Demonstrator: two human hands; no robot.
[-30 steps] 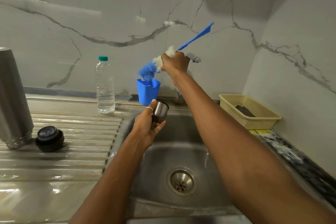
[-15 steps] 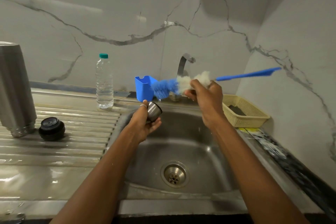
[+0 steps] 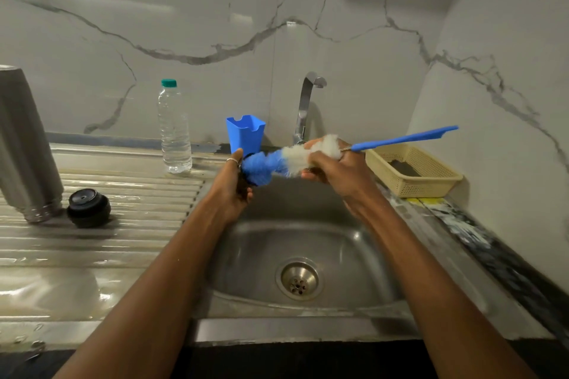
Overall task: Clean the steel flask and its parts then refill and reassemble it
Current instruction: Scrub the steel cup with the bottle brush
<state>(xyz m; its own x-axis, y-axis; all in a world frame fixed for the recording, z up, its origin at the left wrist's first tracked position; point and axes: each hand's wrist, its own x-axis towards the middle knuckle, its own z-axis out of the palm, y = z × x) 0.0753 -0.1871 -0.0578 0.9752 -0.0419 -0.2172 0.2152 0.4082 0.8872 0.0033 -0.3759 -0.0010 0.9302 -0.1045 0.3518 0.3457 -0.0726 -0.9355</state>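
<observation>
While both hands work above the steel sink basin, one of each thing shows. One small steel cup is gripped in the left hand and nearly hidden by it. One long bottle brush with blue and white bristles and a blue plastic handle is clamped in the right hand at its white bristles. Well left of the left hand stand one mouth-down steel flask body and one round black stopper. One clear plastic bottle and one blue plastic holder sit beyond it. One beige plastic basket lies right of the right hand. Half a second ago the blue bristle tip was clear of the cup; now it is pushed into the cup's mouth.
</observation>
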